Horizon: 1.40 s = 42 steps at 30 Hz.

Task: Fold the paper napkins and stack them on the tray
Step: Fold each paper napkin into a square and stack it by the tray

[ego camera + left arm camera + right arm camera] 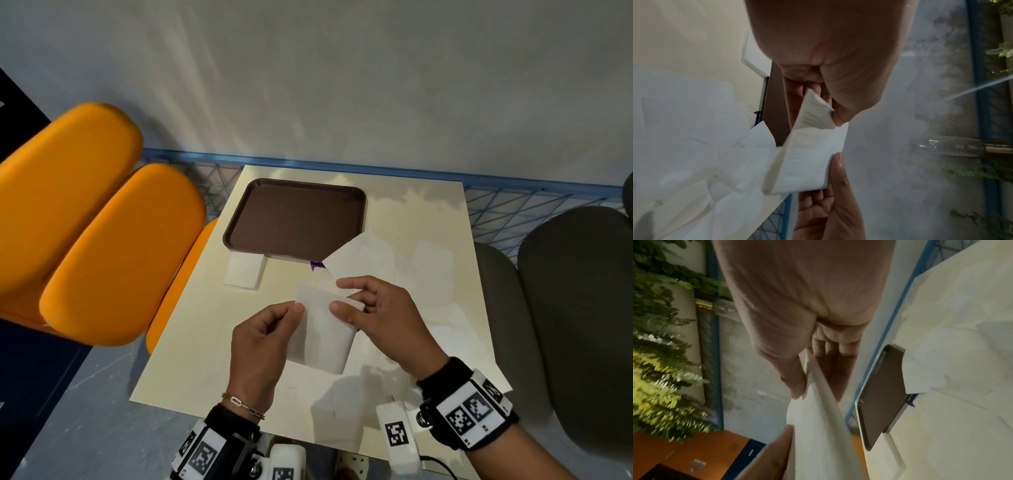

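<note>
A white paper napkin (323, 329) (807, 160) (818, 434), partly folded, is held up above the cream table top between both hands. My left hand (270, 329) (828, 105) pinches its left upper corner. My right hand (363, 308) (807, 378) pinches its right upper edge, thumb in front and fingers behind. The brown tray (294, 219) (879, 395) (777, 104) lies beyond the hands with nothing on it. A folded napkin (245, 272) lies on the table at the tray's near left corner. Unfolded napkins (363, 257) lie spread to the right, one overlapping the tray's near right corner.
Two orange chair cushions (85, 219) stand left of the table (205, 342), grey seats (575, 308) to the right. A blue wire fence (513, 205) runs behind the table against a grey wall. Something purple (317, 265) peeks out by the tray's near edge.
</note>
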Each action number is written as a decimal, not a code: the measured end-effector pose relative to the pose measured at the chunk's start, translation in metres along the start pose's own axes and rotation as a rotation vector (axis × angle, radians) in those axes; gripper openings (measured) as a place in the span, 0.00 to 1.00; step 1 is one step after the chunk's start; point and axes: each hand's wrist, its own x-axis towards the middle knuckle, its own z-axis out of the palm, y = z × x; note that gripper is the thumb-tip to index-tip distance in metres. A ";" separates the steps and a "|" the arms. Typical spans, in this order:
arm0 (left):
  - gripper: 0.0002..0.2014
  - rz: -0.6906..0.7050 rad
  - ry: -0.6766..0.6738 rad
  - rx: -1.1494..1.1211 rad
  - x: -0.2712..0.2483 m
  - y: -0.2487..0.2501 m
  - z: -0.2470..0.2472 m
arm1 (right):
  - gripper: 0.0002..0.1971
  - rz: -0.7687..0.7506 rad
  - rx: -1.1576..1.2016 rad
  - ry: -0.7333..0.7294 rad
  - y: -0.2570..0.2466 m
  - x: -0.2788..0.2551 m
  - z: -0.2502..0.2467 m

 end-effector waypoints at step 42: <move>0.05 -0.161 0.124 0.055 0.143 -0.037 -0.129 | 0.27 0.391 0.001 -0.212 0.040 0.115 0.147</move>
